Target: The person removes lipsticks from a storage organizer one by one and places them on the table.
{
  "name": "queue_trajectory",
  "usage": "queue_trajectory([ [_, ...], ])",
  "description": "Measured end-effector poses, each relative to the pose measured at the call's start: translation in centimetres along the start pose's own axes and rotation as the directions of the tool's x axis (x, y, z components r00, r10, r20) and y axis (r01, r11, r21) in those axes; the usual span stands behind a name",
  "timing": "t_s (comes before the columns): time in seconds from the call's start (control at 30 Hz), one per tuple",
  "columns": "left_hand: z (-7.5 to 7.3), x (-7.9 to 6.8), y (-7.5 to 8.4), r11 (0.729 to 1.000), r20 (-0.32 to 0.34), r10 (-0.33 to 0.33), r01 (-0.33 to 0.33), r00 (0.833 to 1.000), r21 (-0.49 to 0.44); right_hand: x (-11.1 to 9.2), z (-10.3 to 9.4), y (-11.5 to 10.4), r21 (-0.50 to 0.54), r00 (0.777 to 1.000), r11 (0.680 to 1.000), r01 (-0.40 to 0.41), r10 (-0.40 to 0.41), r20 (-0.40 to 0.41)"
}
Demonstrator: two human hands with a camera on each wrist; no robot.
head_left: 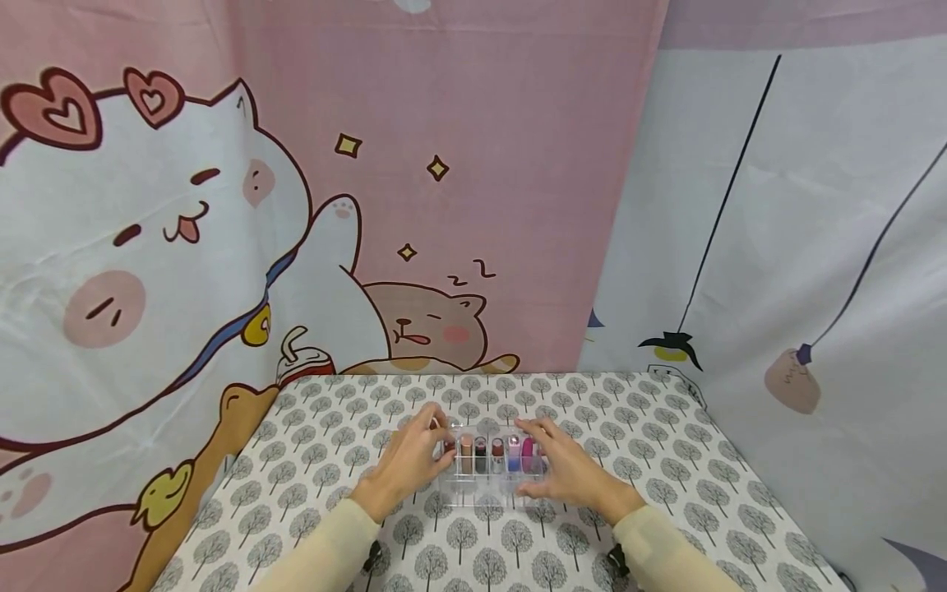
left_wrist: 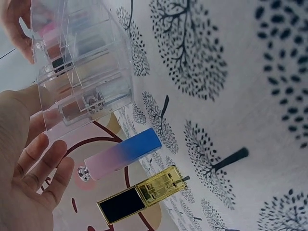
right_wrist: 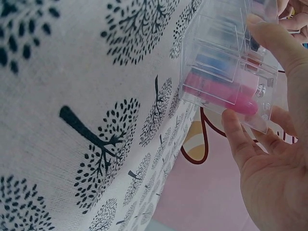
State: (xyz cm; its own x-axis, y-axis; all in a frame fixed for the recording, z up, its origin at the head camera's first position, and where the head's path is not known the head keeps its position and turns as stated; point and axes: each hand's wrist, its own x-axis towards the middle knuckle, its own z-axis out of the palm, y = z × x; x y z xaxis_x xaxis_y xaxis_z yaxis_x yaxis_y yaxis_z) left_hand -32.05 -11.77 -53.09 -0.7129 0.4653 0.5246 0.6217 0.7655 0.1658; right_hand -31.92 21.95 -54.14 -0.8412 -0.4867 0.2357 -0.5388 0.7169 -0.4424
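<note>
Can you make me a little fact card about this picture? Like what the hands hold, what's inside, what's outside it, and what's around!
Held thing: clear box
Left hand: grips one end
Right hand: grips the other end
Inside: a row of tubes, including a magenta one near the right hand
Outside: a blue-and-pink tube and a gold-and-black tube
Underneath: tree-print cloth
Behind: cartoon cat backdrop
</note>
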Motion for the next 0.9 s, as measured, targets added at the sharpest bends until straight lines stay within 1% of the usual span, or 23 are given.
queue_trajectory([
  [0.17, 0.16, -0.12, 0.02, 1.0, -0.009, 0.007, -0.007, 1.0, -0.016, 0.12, -0.07, -0.08, -0.002, 1.0, 1.0, 0.006, -0.006, 0.002],
  [0.27, 0.31, -0.17, 0.01, 1.0, -0.014, 0.018, -0.018, 1.0, -0.002, 0.11, -0.13, -0.1, 0.006, 1.0, 1.0, 0.005, -0.006, 0.006],
  [0.5, 0.62, -0.25, 0.0, 0.999, -0.065, 0.036, -0.033, 0.997, 0.037, 0.12, -0.05, 0.01, -0.002, 1.0, 1.0, 0.004, -0.004, 0.004],
  [0.6, 0.62, -0.23, 0.04, 0.999, -0.066, 0.029, -0.026, 0.997, 0.035, 0.13, -0.03, -0.01, -0.01, 1.0, 1.0, 0.01, -0.01, 0.003],
  [0.9, 0.6, 0.16, 0.2, 0.999, -0.044, -0.028, 0.029, 0.999, 0.016, 0.16, -0.1, -0.15, -0.015, 1.0, 1.0, -0.003, 0.003, 0.009],
])
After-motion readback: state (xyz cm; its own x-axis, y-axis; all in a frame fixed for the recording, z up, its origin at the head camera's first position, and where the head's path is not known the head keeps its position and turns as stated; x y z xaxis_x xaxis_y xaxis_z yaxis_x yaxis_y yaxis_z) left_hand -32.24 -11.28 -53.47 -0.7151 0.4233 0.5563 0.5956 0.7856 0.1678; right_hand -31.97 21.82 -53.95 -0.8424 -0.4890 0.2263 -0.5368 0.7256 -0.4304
